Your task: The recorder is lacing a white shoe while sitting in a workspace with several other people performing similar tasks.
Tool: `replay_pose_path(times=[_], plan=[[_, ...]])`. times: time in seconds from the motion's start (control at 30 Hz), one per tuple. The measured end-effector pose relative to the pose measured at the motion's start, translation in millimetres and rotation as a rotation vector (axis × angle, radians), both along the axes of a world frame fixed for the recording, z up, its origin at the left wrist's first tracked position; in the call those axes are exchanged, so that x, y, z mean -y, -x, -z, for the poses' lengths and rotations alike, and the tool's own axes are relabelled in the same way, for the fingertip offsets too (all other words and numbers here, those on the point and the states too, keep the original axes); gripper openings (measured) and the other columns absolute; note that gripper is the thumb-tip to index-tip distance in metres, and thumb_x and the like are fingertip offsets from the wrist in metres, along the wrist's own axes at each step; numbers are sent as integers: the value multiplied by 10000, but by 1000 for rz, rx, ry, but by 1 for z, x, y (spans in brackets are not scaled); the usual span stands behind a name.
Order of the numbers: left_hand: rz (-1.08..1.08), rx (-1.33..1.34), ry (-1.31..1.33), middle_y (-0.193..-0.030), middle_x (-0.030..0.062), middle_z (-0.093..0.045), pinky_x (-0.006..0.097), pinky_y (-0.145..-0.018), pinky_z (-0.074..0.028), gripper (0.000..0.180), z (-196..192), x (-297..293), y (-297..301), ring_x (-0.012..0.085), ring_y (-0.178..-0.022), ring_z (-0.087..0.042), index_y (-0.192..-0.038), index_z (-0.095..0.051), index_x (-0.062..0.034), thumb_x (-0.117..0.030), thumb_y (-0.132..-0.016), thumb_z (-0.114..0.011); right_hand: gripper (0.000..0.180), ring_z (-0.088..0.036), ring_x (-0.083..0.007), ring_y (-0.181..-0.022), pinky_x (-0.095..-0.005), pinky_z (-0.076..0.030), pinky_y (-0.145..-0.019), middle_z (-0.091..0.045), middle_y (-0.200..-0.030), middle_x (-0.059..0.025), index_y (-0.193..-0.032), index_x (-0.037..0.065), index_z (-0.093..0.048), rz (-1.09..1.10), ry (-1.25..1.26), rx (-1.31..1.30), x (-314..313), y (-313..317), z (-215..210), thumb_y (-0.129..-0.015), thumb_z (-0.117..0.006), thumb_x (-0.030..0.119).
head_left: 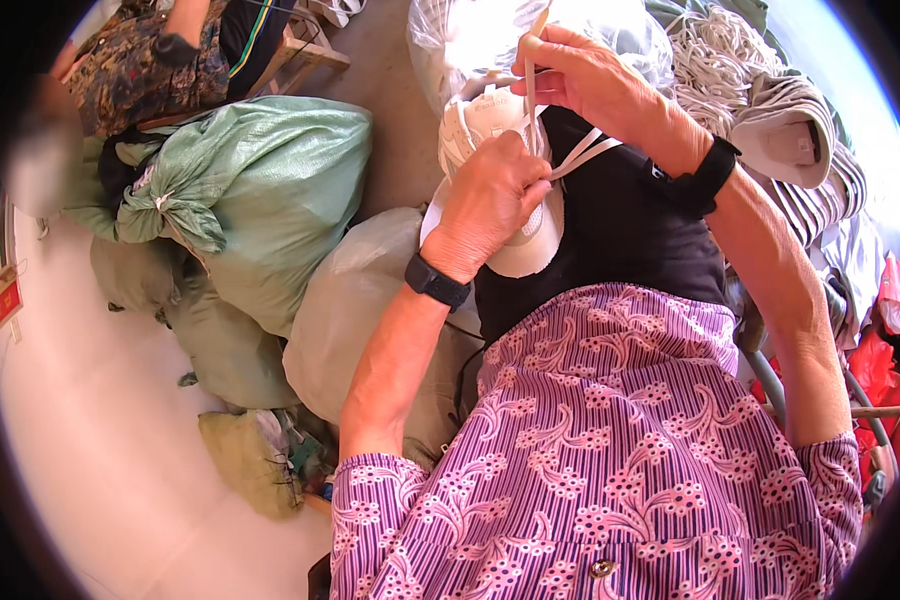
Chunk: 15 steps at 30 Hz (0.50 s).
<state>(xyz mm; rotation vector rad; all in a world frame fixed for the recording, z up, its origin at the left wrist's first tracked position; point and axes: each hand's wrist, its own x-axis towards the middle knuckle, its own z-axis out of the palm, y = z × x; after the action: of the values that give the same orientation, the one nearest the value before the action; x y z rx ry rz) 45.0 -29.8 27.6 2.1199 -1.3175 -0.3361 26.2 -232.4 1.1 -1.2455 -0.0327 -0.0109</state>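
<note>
We see a pale shoe point(525, 258) held upper side up over the black cloth point(640, 235) on the person's lap, just beyond the purple patterned garment point(610, 450). The left hand point(485, 200) lies across the shoe with its fingers curled well in; we cannot tell whether it pinches a strand or only steadies the upper. The right hand point(570, 75) is raised over the shoe's far end, thumb and fingers closed together on a flat, light lace point(532, 105), which runs down toward the left hand (a loose length slants off to the right of the shoe). Both wrists wear black bands point(437, 282).

Behind the shoe we find a clear plastic bag point(430, 45), and right of it a heap of pale cords point(715, 55). To the left sits a knotted green sack point(280, 170), near another person in camouflage-patterned clothing point(150, 75).
</note>
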Motion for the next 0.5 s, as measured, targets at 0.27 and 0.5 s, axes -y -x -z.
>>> replay_pose_path(times=[0.27, 0.5], plan=[[-110, 42, -111, -795, 132, -566, 400, -676, -505, 115, -13, 1, 6, 332, -733, -616, -845, -658, -17, -44, -745, -710, 209, -576, -74, -742, -255, -513, -756, -569, -823, 12, -907, 101, -544, -8, -245, -297, 3, -4, -10, -983, -530, 295], [-207, -128, -98, -772, 110, -587, 343, -636, -487, 131, -12, 9, 5, 248, -685, -607, -860, -646, 3, -93, -800, -711, 239, -563, -100, -696, -258, -508, -692, -563, -785, -16, -839, 71, -554, -21, -166, -306, 14, -5, -3, -928, -561, 293]])
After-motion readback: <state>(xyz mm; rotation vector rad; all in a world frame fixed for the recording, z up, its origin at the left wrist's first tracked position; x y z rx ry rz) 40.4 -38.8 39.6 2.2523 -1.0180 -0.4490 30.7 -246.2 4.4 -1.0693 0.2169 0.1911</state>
